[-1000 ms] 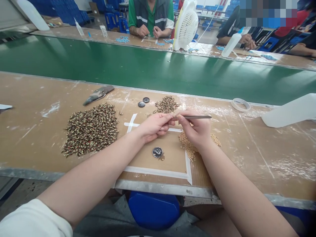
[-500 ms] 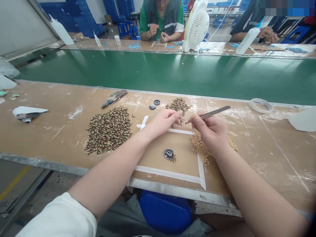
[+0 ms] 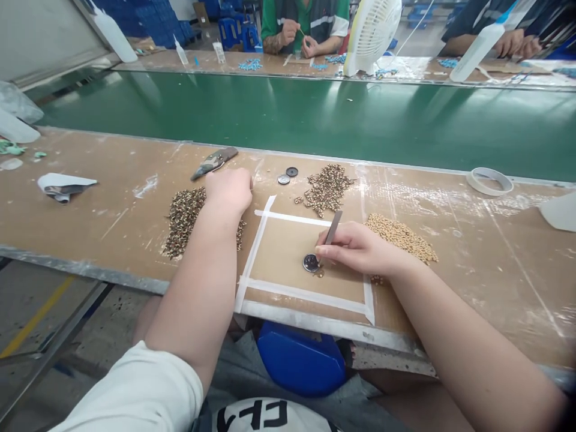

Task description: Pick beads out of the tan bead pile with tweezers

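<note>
My right hand pinches a pair of metal tweezers, their tips down at the right edge of a small round black disc with a shiny rim. A few tiny gold bits lie beside the disc. My left hand is over the far right part of a pile of small dark-and-cream pieces, with its fingers curled in. The hand itself hides what those fingers hold, if anything. To the right of my right hand spreads a pile of small gold beads.
White tape frames a square around the disc. Beyond it lie a smaller brown-gold pile, two round caps, a camouflage-patterned pointed object and a tape roll. Past the green belt are a fan, bottles and two people.
My left hand has moved left from near the small brown-gold pile to the dark pile. My right hand has brought the tweezers down and left to the disc. The camera view has tilted down slightly.
</note>
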Available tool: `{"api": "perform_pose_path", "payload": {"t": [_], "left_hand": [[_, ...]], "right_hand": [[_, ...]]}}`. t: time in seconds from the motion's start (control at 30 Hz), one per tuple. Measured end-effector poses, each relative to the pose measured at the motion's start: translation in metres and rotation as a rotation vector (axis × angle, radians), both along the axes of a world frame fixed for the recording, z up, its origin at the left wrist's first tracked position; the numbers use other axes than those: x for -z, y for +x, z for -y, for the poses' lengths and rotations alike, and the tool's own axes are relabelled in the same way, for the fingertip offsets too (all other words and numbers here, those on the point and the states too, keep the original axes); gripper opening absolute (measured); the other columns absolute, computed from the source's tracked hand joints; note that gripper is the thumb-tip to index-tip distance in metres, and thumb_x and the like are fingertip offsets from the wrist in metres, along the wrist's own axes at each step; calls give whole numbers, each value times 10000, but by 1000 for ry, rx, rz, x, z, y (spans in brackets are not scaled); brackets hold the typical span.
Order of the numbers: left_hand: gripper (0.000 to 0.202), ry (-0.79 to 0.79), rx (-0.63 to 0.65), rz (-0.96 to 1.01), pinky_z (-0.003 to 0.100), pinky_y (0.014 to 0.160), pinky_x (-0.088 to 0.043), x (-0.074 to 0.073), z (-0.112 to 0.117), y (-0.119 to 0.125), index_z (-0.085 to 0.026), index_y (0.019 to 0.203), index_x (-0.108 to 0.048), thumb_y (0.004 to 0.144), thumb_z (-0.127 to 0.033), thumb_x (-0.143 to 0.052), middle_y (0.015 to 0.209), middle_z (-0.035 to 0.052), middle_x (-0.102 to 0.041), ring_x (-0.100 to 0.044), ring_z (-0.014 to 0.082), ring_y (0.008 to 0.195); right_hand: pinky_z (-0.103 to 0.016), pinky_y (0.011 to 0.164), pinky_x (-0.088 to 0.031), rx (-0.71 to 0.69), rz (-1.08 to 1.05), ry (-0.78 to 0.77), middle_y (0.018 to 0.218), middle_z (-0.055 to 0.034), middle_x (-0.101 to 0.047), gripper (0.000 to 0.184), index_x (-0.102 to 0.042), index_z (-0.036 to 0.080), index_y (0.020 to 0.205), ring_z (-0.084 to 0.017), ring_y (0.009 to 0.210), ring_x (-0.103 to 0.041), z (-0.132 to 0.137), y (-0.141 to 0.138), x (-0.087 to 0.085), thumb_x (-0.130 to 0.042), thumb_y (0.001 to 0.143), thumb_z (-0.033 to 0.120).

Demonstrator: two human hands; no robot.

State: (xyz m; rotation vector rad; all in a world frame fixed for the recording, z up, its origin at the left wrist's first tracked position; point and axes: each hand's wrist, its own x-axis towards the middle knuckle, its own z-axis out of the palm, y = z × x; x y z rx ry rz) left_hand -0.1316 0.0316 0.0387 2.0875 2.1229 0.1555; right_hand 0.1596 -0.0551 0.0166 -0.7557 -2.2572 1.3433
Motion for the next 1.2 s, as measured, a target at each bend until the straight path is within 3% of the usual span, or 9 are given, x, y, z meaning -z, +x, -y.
{"api": "perform_pose_path", "payload": {"t": [0.1, 0.2, 0.37, 0.53, 0.63, 0.73, 0.9, 1.07, 1.2], "left_hand": [[134, -16, -17, -140, 474, 911, -439, 0, 0, 8, -225, 815, -771, 733, -124, -736, 922, 111, -777, -674, 335, 965], [165, 14, 70, -77, 421, 822, -466, 2, 1, 18, -214, 805, -780, 708, -97, -716, 881, 107, -771, -671, 304, 881], [146, 90, 304, 319, 346, 789, -478, 19, 1, 48, -200, 858, -784, 752, -134, -709, 892, 77, -761, -657, 223, 815], [111, -26, 495, 822, 297, 802, -510, 35, 9, 86, -159, 901, -788, 832, -205, -715, 927, 77, -772, -679, 169, 838], [143, -156, 557, 1008, 288, 797, -523, 43, 15, 100, -144, 944, -783, 835, -220, -731, 934, 74, -778, -687, 159, 840], [139, -232, 583, 1056, 274, 786, -511, 48, 17, 105, -142, 921, -781, 843, -247, -736, 901, 61, -773, -679, 145, 824], [192, -289, 572, 1077, 260, 729, -494, 48, 18, 107, -145, 963, -765, 859, -304, -741, 857, 55, -745, -653, 125, 757], [200, -364, 578, 1164, 272, 762, -506, 51, 17, 109, -146, 1017, -691, 876, -285, -722, 903, 70, -754, -673, 125, 773], [254, -364, 582, 1098, 248, 696, -453, 55, 16, 109, -183, 1106, -635, 878, -270, -706, 881, 40, -756, -656, 120, 743]], "right_hand": [[-280, 720, -504, -18, 14, 19, 840, -42, -730, 283, -735, 190, 891, -164, 757, -653, -1, -1, 5, -590, 1019, 396], [-293, 745, -509, -13, 13, 36, 863, -45, -747, 263, -756, 198, 913, -176, 781, -667, -1, -2, 9, -609, 1009, 394], [-294, 738, -510, 8, 2, 45, 881, -54, -763, 241, -771, 200, 904, -182, 783, -667, 0, -6, 6, -654, 981, 396], [-288, 703, -505, 9, -10, 57, 819, -41, -730, 267, -753, 194, 878, -170, 740, -640, 1, -5, 7, -633, 993, 404], [-263, 571, -453, 144, -121, 14, 679, -11, -670, 327, -731, 191, 832, -129, 583, -569, -2, 3, 9, -612, 1005, 441], [-260, 479, -406, 409, -299, -23, 579, 10, -612, 340, -724, 202, 835, -111, 475, -507, -7, 11, 8, -614, 1002, 476], [-289, 475, -505, 783, -554, -75, 537, 53, -457, 353, -685, 224, 771, -92, 424, -376, -20, 14, 10, -691, 935, 536], [-270, 468, -537, 869, -569, -162, 550, 70, -438, 361, -659, 222, 786, -75, 415, -346, -31, 12, 24, -717, 905, 558], [-269, 498, -566, 883, -555, -204, 536, 82, -445, 377, -637, 220, 784, -66, 396, -358, -35, 12, 31, -717, 899, 570]]}}
